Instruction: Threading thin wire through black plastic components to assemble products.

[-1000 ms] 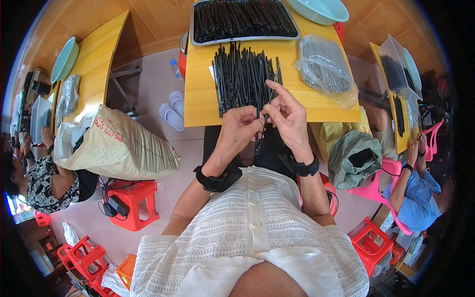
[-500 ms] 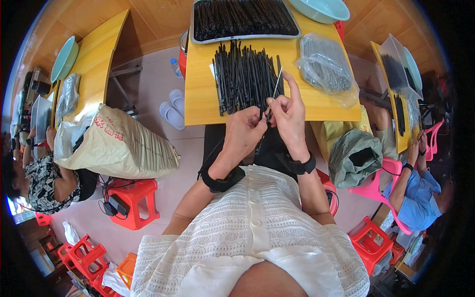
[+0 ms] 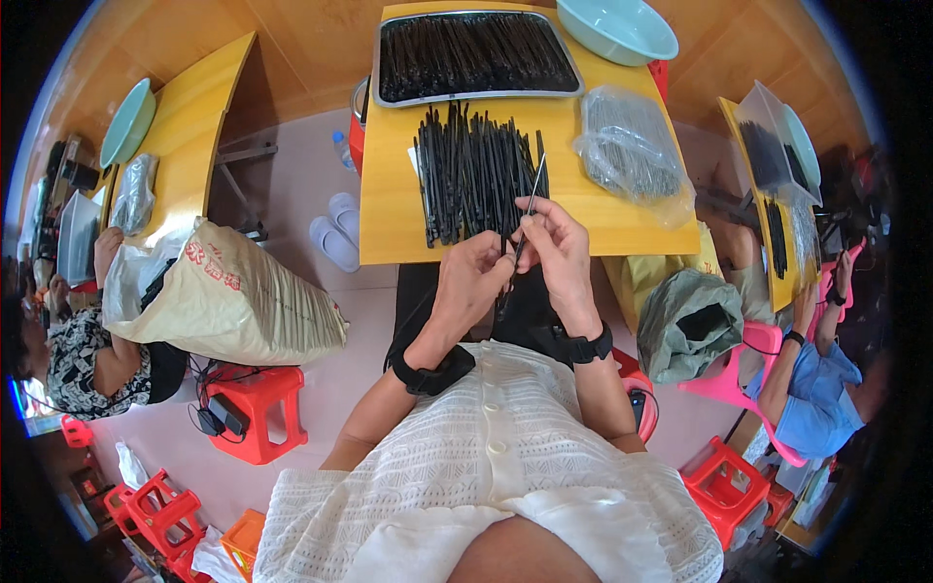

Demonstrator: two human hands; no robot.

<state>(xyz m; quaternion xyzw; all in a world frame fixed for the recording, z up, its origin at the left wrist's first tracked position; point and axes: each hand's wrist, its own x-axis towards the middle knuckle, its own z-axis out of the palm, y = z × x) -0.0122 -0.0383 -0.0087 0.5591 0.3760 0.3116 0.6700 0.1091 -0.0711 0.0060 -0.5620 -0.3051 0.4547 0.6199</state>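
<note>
Both hands work close together just off the table's near edge. My left hand (image 3: 465, 284) is closed in a pinch on a thin black stick (image 3: 502, 305), whose end hangs below the fingers. Pinched in my right hand (image 3: 557, 255) is a slim shiny metal rod (image 3: 536, 180) that slants up toward the table. Its lower end is hidden by the fingers, so I cannot tell whether it touches the stick. Beyond the hands, a loose row of black sticks (image 3: 471, 180) lies on the yellow table (image 3: 387, 209).
Behind the row stands a metal tray (image 3: 476, 98) full of dark sticks. A clear plastic bag of thin grey pieces (image 3: 632, 146) and a pale blue basin (image 3: 622, 29) are at right. A large beige sack (image 3: 248, 291) stands left, a grey-green bag (image 3: 680, 335) right. Two people sit either side.
My right index finger, stretched up along the rod before, is now curled in, and the hands have drawn together. The table sits lower in view.
</note>
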